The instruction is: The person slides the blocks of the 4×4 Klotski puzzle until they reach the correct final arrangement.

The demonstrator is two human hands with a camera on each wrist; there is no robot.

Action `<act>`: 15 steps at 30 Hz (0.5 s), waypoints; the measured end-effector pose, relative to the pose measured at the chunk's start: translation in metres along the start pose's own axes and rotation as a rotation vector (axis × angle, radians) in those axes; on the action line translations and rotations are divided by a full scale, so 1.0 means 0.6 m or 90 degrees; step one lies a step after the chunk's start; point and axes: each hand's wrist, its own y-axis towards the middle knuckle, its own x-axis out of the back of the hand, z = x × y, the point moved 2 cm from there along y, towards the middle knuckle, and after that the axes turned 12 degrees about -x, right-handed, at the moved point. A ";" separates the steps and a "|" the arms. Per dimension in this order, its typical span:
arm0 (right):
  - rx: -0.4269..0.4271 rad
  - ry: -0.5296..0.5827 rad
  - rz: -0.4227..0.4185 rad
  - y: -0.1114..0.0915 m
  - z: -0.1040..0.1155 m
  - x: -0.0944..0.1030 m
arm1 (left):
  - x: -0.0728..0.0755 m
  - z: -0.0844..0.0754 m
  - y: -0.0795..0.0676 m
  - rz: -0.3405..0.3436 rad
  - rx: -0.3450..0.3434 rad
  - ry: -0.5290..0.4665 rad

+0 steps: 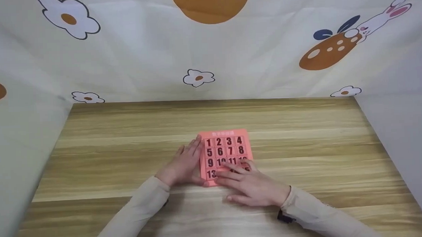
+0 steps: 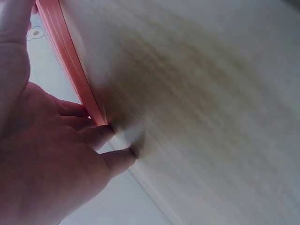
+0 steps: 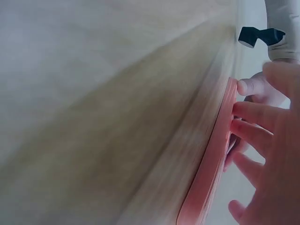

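Observation:
A pink number slide puzzle point(image 1: 225, 151) lies flat on the wooden table, its numbers upright as seen in the head view. Rows 1 to 4, 5 to 8 and 9 to 12 run in order, and 13 starts the bottom row. My left hand point(image 1: 183, 166) rests along the puzzle's left side, fingers extended at its edge and thumb by the near left corner. Over the lower rows, my right hand point(image 1: 253, 185) spreads its fingers, with fingertips at the tiles beside 13. Those fingers partly cover the 10, 12 and bottom-row tiles. The right wrist view shows the puzzle's pink side point(image 3: 211, 164) below them.
The wooden table point(image 1: 127, 125) extends around the puzzle on all sides. A pale cloth point(image 1: 138, 61) printed with flowers and a rabbit hangs behind its far edge. Pale walls stand at left and right. A dark strap point(image 1: 286, 217) shows at the right wrist.

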 end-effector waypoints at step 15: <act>-0.015 0.027 -0.129 -0.041 -0.051 0.016 | 0.001 -0.002 0.002 0.015 0.009 -0.006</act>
